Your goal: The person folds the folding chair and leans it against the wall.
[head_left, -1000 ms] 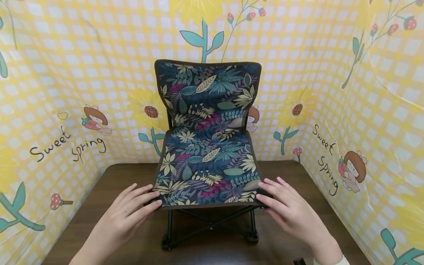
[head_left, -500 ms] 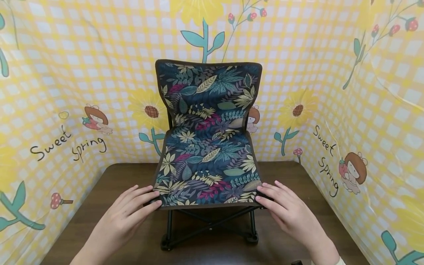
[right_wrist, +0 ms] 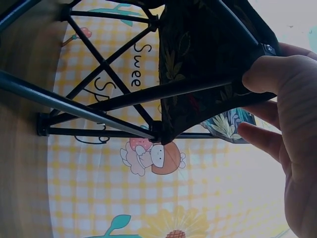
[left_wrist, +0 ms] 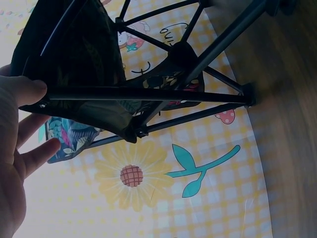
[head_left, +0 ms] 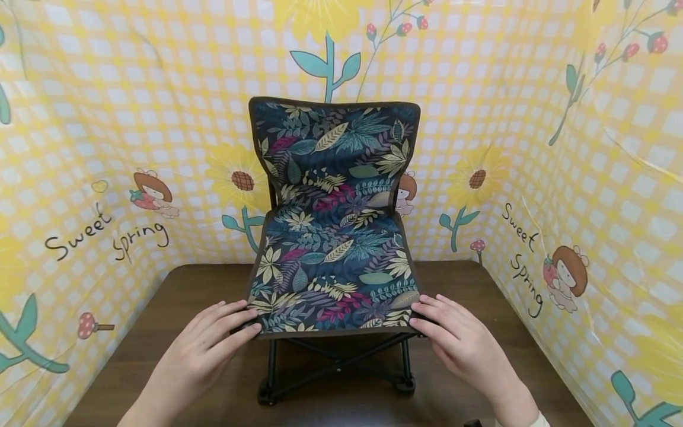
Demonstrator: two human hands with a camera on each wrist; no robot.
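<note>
A small folding chair [head_left: 332, 261] with dark leaf-print fabric and a black crossed frame [head_left: 336, 365] stands on a brown table [head_left: 176, 308], facing me. My left hand [head_left: 216, 335] lies with straight fingers against the seat's front left corner. My right hand [head_left: 453, 335] touches the front right corner the same way. From below, the left wrist view shows my left thumb [left_wrist: 25, 91] on the end of the front seat bar [left_wrist: 148, 94]. In the right wrist view my right thumb [right_wrist: 270, 72] presses the seat corner, and the other fingers [right_wrist: 265, 139] are stretched out.
A yellow checked backdrop [head_left: 587, 178] with flowers and "Sweet Spring" lettering walls the table at the back and on both sides. The chair's feet [head_left: 267, 394] stand near the table's front. Bare tabletop lies left and right of the chair.
My right hand has slid a little left and closer onto the seat's front right corner. The left hand and the chair have hardly moved.
</note>
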